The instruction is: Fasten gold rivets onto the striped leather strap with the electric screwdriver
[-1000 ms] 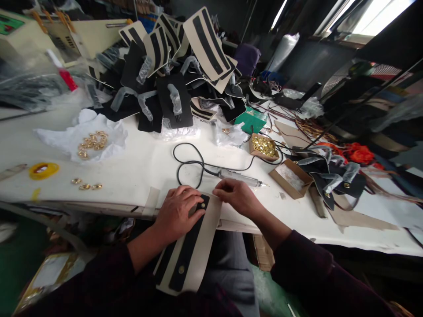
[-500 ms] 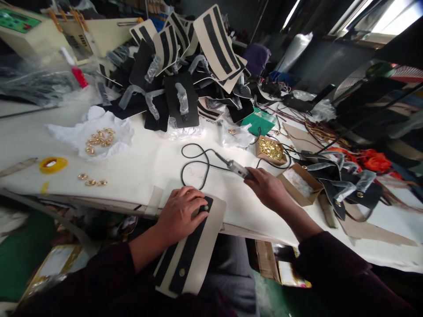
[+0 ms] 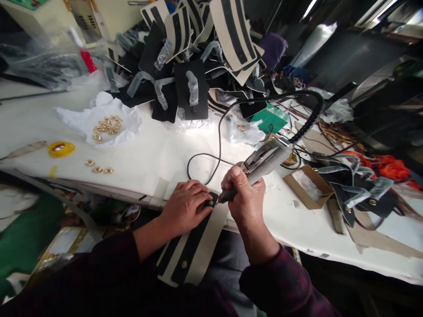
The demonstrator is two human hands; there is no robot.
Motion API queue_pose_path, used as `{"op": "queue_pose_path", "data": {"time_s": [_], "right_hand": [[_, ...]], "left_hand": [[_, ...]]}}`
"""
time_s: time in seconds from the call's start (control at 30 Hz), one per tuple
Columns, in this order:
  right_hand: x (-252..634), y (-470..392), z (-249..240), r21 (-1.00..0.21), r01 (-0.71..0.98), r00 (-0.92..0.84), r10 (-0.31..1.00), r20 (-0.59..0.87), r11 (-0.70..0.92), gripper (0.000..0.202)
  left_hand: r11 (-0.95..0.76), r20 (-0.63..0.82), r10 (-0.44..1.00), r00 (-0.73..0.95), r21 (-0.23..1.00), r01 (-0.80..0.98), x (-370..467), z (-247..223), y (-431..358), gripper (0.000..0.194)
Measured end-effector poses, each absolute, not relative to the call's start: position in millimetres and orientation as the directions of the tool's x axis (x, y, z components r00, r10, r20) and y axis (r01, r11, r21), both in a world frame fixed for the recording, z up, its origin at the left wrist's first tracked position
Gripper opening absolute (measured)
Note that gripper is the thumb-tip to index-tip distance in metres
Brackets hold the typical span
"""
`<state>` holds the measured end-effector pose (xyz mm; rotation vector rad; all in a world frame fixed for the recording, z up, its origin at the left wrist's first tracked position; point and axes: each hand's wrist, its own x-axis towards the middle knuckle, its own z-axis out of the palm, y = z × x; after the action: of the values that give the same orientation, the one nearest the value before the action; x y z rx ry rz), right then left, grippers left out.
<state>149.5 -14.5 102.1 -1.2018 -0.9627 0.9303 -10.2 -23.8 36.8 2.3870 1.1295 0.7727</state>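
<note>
My right hand [image 3: 246,193] is wrapped round a grey corded power tool [image 3: 267,158], its narrow tip pointing down-left at the upper end of a striped black and beige panel [image 3: 216,226]. Whether the tip touches the panel is too small to tell. The panel slants from the table edge down over my lap, with a brass-coloured stud [image 3: 184,264] near its lower end and another [image 3: 211,203] near its top. My left hand [image 3: 187,207] lies on the panel's upper part with its fingers spread, thumb and fingertips beside the top stud.
Striped and black panels [image 3: 191,94] are piled at the back. Gold fittings [image 3: 107,127] lie on white paper at the left, near a yellow tape roll [image 3: 61,149]. An open cardboard box [image 3: 309,187] stands at the right. The tool's black cord [image 3: 220,132] loops over the table.
My right hand has lifted the tool from the table and brought it left to the panel's top end, raising the cord. My left hand stays on the panel. The view has shifted slightly.
</note>
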Motion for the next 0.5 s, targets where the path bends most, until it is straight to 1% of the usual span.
{"op": "queue_pose_path", "data": {"time_s": [0.13, 0.5], "right_hand": [[148.2, -15.5, 95.5, -0.985, -0.017, 0.307, 0.939, 0.156, 0.170, 0.045], [144.5, -19.9, 80.2, -0.984, -0.014, 0.267, 0.949, 0.169, 0.179, 0.040]], "left_hand": [[-0.598, 0.313, 0.794, 0.522, 0.556, 0.577, -9.6, 37.6, -23.7, 0.016], [-0.601, 0.301, 0.791, 0.533, 0.546, 0.584, -10.8, 38.4, -24.1, 0.019]]}}
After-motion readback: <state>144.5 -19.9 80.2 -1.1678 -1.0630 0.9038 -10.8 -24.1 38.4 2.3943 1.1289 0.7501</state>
